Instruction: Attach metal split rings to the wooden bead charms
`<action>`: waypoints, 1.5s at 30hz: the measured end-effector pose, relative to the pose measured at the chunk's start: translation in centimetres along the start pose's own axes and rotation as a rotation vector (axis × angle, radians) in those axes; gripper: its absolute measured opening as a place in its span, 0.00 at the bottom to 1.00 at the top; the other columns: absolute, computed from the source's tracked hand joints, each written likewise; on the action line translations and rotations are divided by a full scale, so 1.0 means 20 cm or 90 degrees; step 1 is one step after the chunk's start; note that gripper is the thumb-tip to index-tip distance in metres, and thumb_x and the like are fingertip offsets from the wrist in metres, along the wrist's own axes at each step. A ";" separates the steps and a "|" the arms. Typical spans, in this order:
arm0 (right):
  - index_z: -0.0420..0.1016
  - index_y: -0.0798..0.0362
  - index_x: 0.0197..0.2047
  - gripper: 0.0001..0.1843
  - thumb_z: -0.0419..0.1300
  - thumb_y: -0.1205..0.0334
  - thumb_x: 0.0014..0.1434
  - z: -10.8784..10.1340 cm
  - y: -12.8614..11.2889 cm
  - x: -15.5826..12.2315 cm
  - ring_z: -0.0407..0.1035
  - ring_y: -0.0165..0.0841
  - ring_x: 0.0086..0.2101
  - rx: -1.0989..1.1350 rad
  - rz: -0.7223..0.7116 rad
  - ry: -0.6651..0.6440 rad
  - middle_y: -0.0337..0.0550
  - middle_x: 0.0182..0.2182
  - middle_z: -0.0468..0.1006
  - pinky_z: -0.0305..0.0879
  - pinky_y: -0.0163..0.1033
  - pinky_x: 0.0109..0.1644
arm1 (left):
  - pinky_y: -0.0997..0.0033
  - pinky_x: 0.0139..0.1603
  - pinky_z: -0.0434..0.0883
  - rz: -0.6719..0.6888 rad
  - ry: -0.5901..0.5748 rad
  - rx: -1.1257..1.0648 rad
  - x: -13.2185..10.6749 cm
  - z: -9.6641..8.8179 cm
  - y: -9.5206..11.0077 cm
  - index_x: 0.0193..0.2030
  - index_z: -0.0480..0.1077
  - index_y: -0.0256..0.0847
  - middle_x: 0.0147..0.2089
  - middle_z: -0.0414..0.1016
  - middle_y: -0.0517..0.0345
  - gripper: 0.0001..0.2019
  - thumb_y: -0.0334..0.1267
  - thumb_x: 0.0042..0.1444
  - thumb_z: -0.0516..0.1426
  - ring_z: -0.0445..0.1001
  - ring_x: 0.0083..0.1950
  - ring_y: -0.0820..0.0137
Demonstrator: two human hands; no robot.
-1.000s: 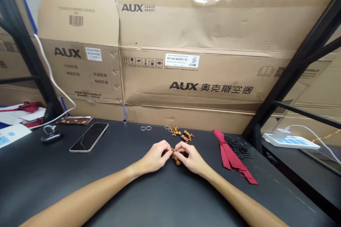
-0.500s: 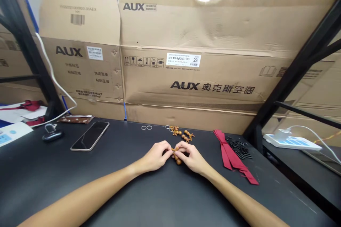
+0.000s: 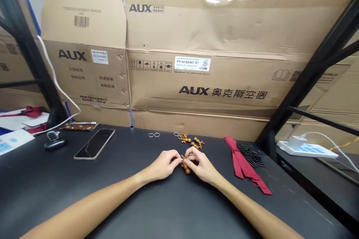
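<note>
At the middle of the black table my hands meet over a small brown wooden gourd charm (image 3: 187, 170) with an orange-brown cord. My right hand (image 3: 202, 165) pinches the charm near its narrow top, the round bottom hanging out below the fingers. My left hand (image 3: 165, 164) is closed in a pinch at the cord end, where a tiny pale, shiny bit shows between the fingertips; what it is I cannot make out. Just beyond lie two similar gourd charms, one (image 3: 185, 138) beside a metal ring (image 3: 176, 134), the other (image 3: 198, 142) nearer my right hand.
Two loose metal rings (image 3: 154, 134) lie farther back. On the right are red ribbon strips (image 3: 243, 162) and a pile of black pieces (image 3: 251, 155). A phone (image 3: 94, 144) and a dark earbud-like case (image 3: 55, 143) lie left. Cardboard (image 3: 196, 82) stands along the back edge.
Both hands stay in almost the same place, with slight finger movement. A pale, shiny bit now shows more clearly between the fingertips.
</note>
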State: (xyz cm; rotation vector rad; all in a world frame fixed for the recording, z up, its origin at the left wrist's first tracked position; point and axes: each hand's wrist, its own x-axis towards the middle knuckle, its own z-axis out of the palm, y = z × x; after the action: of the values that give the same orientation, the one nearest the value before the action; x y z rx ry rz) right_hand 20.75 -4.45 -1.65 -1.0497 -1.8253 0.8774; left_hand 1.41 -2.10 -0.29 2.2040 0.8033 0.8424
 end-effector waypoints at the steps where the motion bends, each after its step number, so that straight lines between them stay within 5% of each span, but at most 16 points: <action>1: 0.58 0.50 0.37 0.14 0.56 0.50 0.60 0.00 0.00 0.00 0.70 0.30 0.26 0.001 0.001 -0.001 0.38 0.25 0.78 0.66 0.36 0.34 | 0.74 0.39 0.67 0.001 -0.005 -0.004 0.00 0.00 0.00 0.34 0.71 0.38 0.35 0.77 0.57 0.13 0.41 0.64 0.49 0.73 0.36 0.70; 10: 0.57 0.50 0.37 0.17 0.57 0.46 0.59 0.00 0.00 0.00 0.69 0.30 0.27 0.024 0.023 -0.016 0.38 0.26 0.77 0.65 0.36 0.34 | 0.72 0.44 0.67 0.060 0.000 0.031 0.01 -0.02 0.00 0.34 0.70 0.38 0.38 0.74 0.54 0.13 0.40 0.65 0.48 0.71 0.39 0.69; 26: 0.64 0.52 0.38 0.17 0.55 0.45 0.60 -0.02 0.02 0.01 0.64 0.28 0.22 -0.028 0.015 -0.020 0.33 0.20 0.72 0.62 0.34 0.32 | 0.71 0.43 0.67 -0.047 -0.056 -0.208 0.05 -0.03 -0.07 0.35 0.69 0.36 0.34 0.72 0.58 0.13 0.44 0.61 0.52 0.69 0.37 0.71; 37: 0.70 0.53 0.35 0.15 0.53 0.49 0.63 -0.01 0.02 0.00 0.67 0.30 0.24 -0.124 -0.026 0.001 0.37 0.24 0.74 0.62 0.34 0.32 | 0.72 0.43 0.67 0.007 -0.046 -0.091 0.04 -0.04 -0.07 0.32 0.70 0.37 0.40 0.70 0.55 0.13 0.41 0.62 0.50 0.68 0.39 0.71; 45: 0.72 0.50 0.36 0.11 0.51 0.57 0.65 0.00 0.01 -0.02 0.69 0.34 0.32 -0.277 -0.146 -0.021 0.43 0.31 0.76 0.65 0.38 0.39 | 0.73 0.44 0.68 0.011 -0.059 -0.042 0.03 -0.03 -0.03 0.27 0.71 0.37 0.40 0.71 0.55 0.15 0.38 0.62 0.51 0.70 0.38 0.72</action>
State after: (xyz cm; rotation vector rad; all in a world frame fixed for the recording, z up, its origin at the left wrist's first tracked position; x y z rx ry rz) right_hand 20.91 -4.73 -1.86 -1.0580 -2.1711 0.3685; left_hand 1.11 -1.08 -0.22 2.1781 0.7040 0.7579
